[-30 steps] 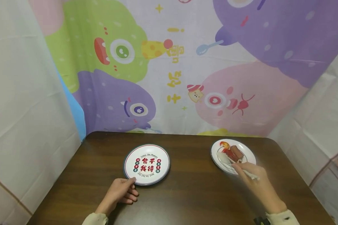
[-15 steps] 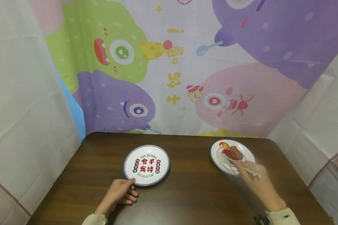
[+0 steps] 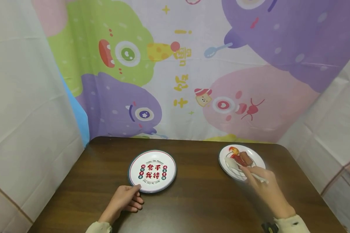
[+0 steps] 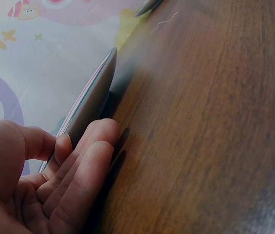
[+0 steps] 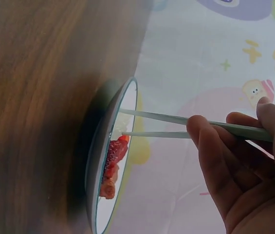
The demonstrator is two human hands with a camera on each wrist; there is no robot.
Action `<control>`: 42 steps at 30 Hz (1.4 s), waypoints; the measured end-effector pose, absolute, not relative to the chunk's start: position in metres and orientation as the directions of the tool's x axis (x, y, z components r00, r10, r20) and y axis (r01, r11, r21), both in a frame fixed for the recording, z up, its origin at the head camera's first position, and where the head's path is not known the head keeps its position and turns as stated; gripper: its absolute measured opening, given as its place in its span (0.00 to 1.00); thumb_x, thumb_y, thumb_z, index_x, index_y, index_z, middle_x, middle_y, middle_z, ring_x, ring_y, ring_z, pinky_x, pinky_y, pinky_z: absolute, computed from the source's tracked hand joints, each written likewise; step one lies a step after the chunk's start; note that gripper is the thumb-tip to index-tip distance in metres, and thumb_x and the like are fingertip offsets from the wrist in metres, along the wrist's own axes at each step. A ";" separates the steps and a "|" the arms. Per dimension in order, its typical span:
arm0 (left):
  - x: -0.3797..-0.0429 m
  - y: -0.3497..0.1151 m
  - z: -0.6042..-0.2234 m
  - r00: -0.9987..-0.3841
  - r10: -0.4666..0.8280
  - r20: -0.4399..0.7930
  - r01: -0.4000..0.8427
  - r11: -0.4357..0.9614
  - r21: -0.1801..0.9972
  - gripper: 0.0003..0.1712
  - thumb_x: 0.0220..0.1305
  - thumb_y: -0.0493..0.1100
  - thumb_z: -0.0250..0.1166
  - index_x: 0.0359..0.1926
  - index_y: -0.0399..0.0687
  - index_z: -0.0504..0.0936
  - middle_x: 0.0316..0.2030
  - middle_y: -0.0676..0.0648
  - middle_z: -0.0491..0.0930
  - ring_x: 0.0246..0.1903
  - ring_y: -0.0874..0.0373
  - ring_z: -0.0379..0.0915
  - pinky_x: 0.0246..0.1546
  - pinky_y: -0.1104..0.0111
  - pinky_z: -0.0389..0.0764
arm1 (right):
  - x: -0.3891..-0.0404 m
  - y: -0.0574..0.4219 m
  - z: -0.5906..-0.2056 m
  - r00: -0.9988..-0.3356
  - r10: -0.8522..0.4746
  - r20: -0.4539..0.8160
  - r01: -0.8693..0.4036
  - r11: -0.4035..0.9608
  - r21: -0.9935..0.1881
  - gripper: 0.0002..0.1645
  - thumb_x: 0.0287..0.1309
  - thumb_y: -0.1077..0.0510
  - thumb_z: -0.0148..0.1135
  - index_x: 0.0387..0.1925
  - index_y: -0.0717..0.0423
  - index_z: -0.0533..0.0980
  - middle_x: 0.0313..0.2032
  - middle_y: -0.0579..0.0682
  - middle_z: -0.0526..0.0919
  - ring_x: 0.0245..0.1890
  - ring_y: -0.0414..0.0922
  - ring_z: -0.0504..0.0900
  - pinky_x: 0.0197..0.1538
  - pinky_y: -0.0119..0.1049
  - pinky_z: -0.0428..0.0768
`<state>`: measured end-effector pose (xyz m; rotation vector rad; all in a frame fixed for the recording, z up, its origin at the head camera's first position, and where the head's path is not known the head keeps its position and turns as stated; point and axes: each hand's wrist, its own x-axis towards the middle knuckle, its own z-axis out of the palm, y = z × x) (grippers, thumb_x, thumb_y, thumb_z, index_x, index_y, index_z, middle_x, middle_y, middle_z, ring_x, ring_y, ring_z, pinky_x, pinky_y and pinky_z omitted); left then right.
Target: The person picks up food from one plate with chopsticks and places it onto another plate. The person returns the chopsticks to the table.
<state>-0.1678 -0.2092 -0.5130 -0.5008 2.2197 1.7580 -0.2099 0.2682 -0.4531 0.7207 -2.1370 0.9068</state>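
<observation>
On the left of the table lies a white plate (image 3: 164, 181) with a dark rim and red printed characters. My left hand (image 3: 126, 198) pinches its near edge, thumb on top and fingers below; the left wrist view shows the plate's edge (image 4: 96, 87) raised off the table. My right hand (image 3: 269, 187) holds pale chopsticks (image 5: 164, 118), tips apart, over a second plate (image 3: 259, 159). The tips reach a whitish, translucent piece of food (image 3: 230, 162); whether they grip it I cannot tell. Beside it lie a brown sausage-like piece (image 3: 246, 158), a dark red piece (image 3: 237, 159) and a yellow-red piece (image 3: 233, 150).
Both plates are on a dark brown wooden table (image 3: 189, 197). A cartoon-printed cloth (image 3: 180, 123) hangs along its far edge. White cloth walls (image 3: 32, 113) stand at both sides.
The right hand has shifted very slightly, with the chopsticks staying at the whitish piece. The left hand and its plate look the same.
</observation>
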 end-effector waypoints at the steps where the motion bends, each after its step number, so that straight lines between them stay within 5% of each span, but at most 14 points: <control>1: -0.168 -0.209 -0.513 -0.905 -0.104 -0.413 -0.426 0.208 0.881 0.22 0.73 0.52 0.59 0.27 0.39 0.77 0.21 0.44 0.86 0.18 0.56 0.84 0.19 0.65 0.86 | -0.210 0.268 -0.453 -0.597 -0.222 0.771 -0.700 0.613 -0.366 0.15 0.44 0.77 0.75 0.27 0.55 0.87 0.18 0.38 0.83 0.18 0.31 0.78 0.27 0.19 0.76; 12: -0.167 -0.209 -0.511 -0.905 -0.115 -0.411 -0.426 0.205 0.881 0.22 0.73 0.52 0.59 0.27 0.40 0.77 0.21 0.45 0.86 0.18 0.57 0.84 0.19 0.66 0.86 | -0.211 0.269 -0.449 -0.592 -0.268 0.760 -0.703 0.633 -0.325 0.20 0.46 0.74 0.76 0.19 0.46 0.81 0.15 0.38 0.75 0.19 0.28 0.67 0.23 0.20 0.69; 22: -0.167 -0.208 -0.513 -0.903 -0.125 -0.410 -0.428 0.208 0.879 0.22 0.72 0.52 0.59 0.27 0.39 0.77 0.21 0.44 0.86 0.18 0.56 0.84 0.19 0.65 0.86 | -0.214 0.270 -0.449 -0.595 -0.247 0.765 -0.704 0.618 -0.349 0.11 0.47 0.72 0.77 0.32 0.57 0.89 0.21 0.42 0.87 0.20 0.30 0.77 0.26 0.20 0.77; 32: -0.168 -0.208 -0.512 -0.903 -0.120 -0.412 -0.429 0.209 0.879 0.22 0.73 0.52 0.59 0.27 0.40 0.77 0.21 0.45 0.86 0.18 0.56 0.84 0.19 0.65 0.86 | -0.221 0.272 -0.448 -0.554 -0.294 0.779 -0.735 0.613 -0.291 0.04 0.50 0.67 0.78 0.31 0.59 0.89 0.24 0.48 0.89 0.25 0.35 0.82 0.37 0.18 0.79; 37: -0.167 -0.208 -0.512 -0.904 -0.114 -0.413 -0.428 0.210 0.879 0.22 0.73 0.52 0.59 0.28 0.40 0.77 0.21 0.45 0.86 0.18 0.56 0.84 0.19 0.65 0.86 | -0.225 0.273 -0.446 -0.547 -0.295 0.783 -0.742 0.603 -0.291 0.10 0.58 0.55 0.76 0.31 0.61 0.90 0.32 0.55 0.91 0.41 0.28 0.86 0.51 0.13 0.77; 42: -0.168 -0.207 -0.512 -0.901 -0.119 -0.417 -0.433 0.212 0.876 0.22 0.73 0.52 0.59 0.27 0.40 0.77 0.21 0.45 0.86 0.18 0.56 0.84 0.19 0.65 0.86 | -0.224 0.273 -0.443 -0.581 -0.287 0.762 -0.727 0.603 -0.327 0.11 0.45 0.68 0.81 0.34 0.60 0.90 0.25 0.48 0.89 0.29 0.28 0.81 0.35 0.15 0.76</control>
